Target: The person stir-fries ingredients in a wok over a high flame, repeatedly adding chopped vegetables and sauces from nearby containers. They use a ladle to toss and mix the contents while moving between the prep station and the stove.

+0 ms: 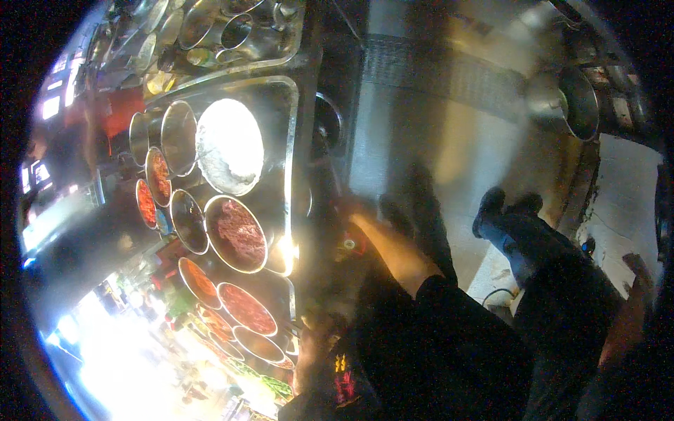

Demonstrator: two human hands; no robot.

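Note:
My left hand (318,323) is in shadow beside the counter's edge, near steel pans; its fingers do not show clearly. Farther up reaches my right hand (350,208), dark and blurred beside the counter front; what it holds, if anything, cannot be told. Nearest on the counter are a pan of reddish minced food (247,308) and an empty-looking steel pan (258,344). A round steel container of purplish-red food (237,234) stands beside a container of white food (230,147), which is overexposed.
Smaller containers of orange-red food (158,176) and a dark container (189,221) stand behind. A steel sink or tray (295,31) holds metal vessels at the top. A person in dark clothing (563,273) stands at the right, near a large metal bowl (579,103).

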